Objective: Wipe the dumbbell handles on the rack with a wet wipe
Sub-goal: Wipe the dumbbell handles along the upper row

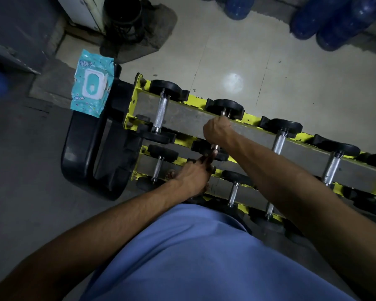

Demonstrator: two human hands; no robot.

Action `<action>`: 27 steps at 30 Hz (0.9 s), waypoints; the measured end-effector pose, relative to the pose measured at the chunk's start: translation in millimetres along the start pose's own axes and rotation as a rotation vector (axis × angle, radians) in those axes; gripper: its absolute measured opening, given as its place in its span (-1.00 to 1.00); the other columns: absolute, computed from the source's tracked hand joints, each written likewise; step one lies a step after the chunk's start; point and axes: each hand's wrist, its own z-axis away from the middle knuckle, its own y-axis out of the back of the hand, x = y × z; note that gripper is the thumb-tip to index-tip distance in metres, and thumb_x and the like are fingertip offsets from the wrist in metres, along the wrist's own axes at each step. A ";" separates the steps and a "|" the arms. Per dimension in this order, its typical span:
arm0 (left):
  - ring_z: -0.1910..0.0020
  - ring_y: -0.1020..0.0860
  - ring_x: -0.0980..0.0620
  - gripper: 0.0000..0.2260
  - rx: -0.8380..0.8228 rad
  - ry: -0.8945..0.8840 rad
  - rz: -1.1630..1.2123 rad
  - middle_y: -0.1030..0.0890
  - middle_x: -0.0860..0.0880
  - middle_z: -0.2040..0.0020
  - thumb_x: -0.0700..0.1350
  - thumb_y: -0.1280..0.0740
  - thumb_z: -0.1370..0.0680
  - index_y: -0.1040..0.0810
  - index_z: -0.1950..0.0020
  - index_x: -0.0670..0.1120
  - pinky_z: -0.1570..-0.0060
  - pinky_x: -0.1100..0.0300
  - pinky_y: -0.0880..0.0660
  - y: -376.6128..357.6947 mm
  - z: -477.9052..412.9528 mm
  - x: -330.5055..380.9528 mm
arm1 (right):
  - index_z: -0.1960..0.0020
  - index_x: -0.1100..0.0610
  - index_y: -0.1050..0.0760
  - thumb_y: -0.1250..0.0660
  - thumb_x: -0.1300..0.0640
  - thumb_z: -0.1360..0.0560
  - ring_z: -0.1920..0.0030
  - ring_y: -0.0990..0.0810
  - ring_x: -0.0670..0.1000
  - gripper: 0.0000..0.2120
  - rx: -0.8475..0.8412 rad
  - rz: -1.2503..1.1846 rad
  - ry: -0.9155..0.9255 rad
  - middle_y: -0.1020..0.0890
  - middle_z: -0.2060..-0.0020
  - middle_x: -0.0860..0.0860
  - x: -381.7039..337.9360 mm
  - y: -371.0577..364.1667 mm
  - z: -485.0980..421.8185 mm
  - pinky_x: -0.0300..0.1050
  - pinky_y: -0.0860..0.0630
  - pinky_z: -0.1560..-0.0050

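The right hand reaches in from the right over the yellow, paint-chipped steel dumbbell rack. Its grip is clenched round the knurled chrome handle of the second black-headed dumbbell on the top tier; whether a wipe lies inside the fist cannot be told. The left hand stretches forward, grip released, straight fingers touching that dumbbell's near end. The teal wet-wipe packet lies on the black curved frame at the rack's left end. Pale tiled floor lies open beyond the rack.
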 end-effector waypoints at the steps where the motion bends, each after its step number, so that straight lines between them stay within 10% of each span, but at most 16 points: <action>1: -0.61 -0.17 -0.20 -0.44 0.002 -0.002 0.007 0.27 -0.17 -0.68 -0.20 -0.34 -0.62 -0.26 -0.61 -0.13 -0.25 -0.13 -0.52 -0.3 0.3 0.3 | -0.16 0.07 -0.61 -0.31 0.07 -0.60 -0.12 -0.65 0.13 -0.81 -0.012 0.003 0.029 -0.66 -0.12 0.04 -5.3 -4.2 1.7 0.02 -0.54 -0.12; 10: -0.54 -0.28 -0.18 -0.56 -0.010 -0.012 0.003 -0.11 -0.20 -0.66 -0.10 -0.39 -0.59 -0.47 -0.46 -0.16 -0.33 -0.12 -0.47 2.3 1.6 -2.6 | -0.04 0.04 -0.65 -0.38 0.10 -0.54 0.01 -0.65 0.11 -0.88 0.031 -0.366 0.230 -0.68 0.07 0.02 24.4 -12.6 14.7 -0.12 -0.48 0.19; 17: -0.68 0.04 -0.14 -0.28 -0.025 -0.034 -0.036 0.34 -0.14 -0.67 -0.04 -0.44 -0.58 -0.19 -0.66 -0.16 -0.44 -0.13 -0.41 -5.0 2.2 -8.0 | -0.15 0.10 -0.64 -0.38 0.22 -0.50 -0.10 -0.54 0.12 -0.76 0.578 -0.423 0.108 -0.52 -0.06 0.06 45.3 -63.5 44.2 0.05 -0.60 0.19; 27: -0.68 0.07 -0.16 -0.28 -0.055 -0.026 -0.039 0.39 -0.14 -0.65 -0.09 -0.43 -0.59 -0.17 -0.67 -0.14 -0.48 -0.14 -0.37 -1.2 3.7 -4.1 | -0.15 0.17 -0.60 -0.30 0.30 -0.53 0.00 -0.56 0.16 -0.77 0.678 -0.471 0.087 -0.49 0.00 0.10 58.2 -60.2 34.7 -0.03 -0.40 0.28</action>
